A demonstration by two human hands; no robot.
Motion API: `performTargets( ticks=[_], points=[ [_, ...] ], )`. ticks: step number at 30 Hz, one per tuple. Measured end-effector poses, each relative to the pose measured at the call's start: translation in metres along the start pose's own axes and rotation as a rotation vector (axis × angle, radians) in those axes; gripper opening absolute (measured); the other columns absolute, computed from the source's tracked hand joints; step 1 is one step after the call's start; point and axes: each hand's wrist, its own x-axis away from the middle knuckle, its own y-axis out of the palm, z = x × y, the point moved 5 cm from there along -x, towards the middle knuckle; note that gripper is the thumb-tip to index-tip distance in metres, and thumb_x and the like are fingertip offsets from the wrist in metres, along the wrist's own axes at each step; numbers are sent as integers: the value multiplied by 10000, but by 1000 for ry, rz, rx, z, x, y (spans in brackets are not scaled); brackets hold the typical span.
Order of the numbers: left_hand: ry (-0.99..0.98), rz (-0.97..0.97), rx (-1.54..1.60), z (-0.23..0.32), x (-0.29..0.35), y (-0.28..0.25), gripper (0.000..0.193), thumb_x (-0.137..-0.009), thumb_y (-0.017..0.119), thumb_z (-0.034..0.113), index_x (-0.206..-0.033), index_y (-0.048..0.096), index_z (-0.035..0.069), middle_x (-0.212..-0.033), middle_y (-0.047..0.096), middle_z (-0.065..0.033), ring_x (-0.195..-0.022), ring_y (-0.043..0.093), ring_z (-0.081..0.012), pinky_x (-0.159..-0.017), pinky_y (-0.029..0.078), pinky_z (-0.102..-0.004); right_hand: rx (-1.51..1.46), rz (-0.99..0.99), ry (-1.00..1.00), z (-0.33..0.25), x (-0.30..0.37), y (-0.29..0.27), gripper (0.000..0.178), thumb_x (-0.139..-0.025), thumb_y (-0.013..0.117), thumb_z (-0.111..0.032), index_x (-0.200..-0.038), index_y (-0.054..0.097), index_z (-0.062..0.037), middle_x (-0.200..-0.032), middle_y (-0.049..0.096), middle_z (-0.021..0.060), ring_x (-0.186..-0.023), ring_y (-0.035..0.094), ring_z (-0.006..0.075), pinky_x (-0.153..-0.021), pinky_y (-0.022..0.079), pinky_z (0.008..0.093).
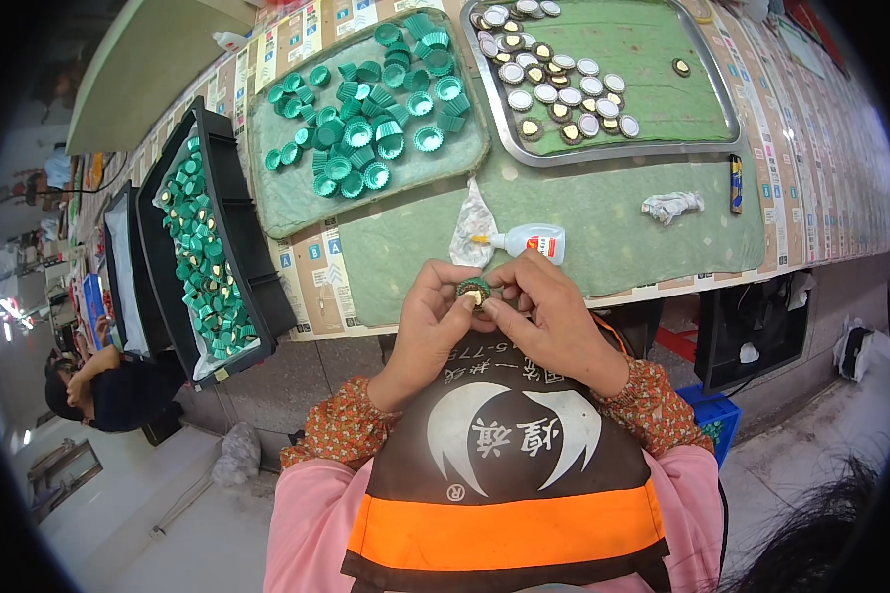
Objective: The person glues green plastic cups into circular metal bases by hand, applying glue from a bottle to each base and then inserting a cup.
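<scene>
My left hand [427, 316] and my right hand [549, 311] meet in front of my apron. Both are closed on a small green fluted cup [473, 289], its edge pinched between fingers and thumbs. Inside the cup shows a brown round disc with a cream-coloured centre. Just beyond my hands lies a white squeeze bottle [536, 243] with a red label. Its yellowish nozzle points left over a crumpled white tissue [473, 222]. Part of the bottle is hidden behind my right hand.
A cloth-lined tray [267, 203] holds loose green cups. Brown-and-white discs lie in a metal tray [603, 155]. On the left, a black crate [250, 232] contains filled green cups. A crumpled cloth [672, 206] and a dark blue-and-yellow tube [736, 185] lie right. Another person [119, 390] is at far left.
</scene>
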Motion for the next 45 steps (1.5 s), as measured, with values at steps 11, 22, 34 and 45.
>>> performTargets(
  ticks=[11,22,34,45],
  points=[
    [-51,-41,30,0,7,6,254,-1016,579,85,-1235,463,30,-1085,634,-71,-996,636,-98,-873,563,-272,-345,-30,270,25,6,23,153,-894,690,-22,-931,544,-48,-744,525,-77,-622,420,-33,-519,336,180],
    [-41,-43,56,-3,12,3,210,-1041,533,42,-1236,457,24,-1104,637,-103,-924,664,-122,-796,590,-274,-493,-21,217,24,3,25,166,-899,697,-80,-922,541,-27,-703,588,-17,-613,530,18,-524,404,224],
    [-61,-11,80,-11,14,5,186,-1008,541,30,-1187,490,27,-1063,652,-87,-912,664,-103,-790,574,-254,-564,-18,257,25,7,29,171,-893,698,-69,-891,532,-25,-683,645,32,-594,599,41,-521,440,230],
    [-112,50,132,-12,12,-5,176,-1027,541,76,-1196,499,49,-1045,661,-93,-846,663,-123,-761,583,-271,-430,-51,217,19,1,25,125,-921,685,-40,-948,563,-30,-749,547,-38,-641,481,4,-556,389,201]
  ],
)
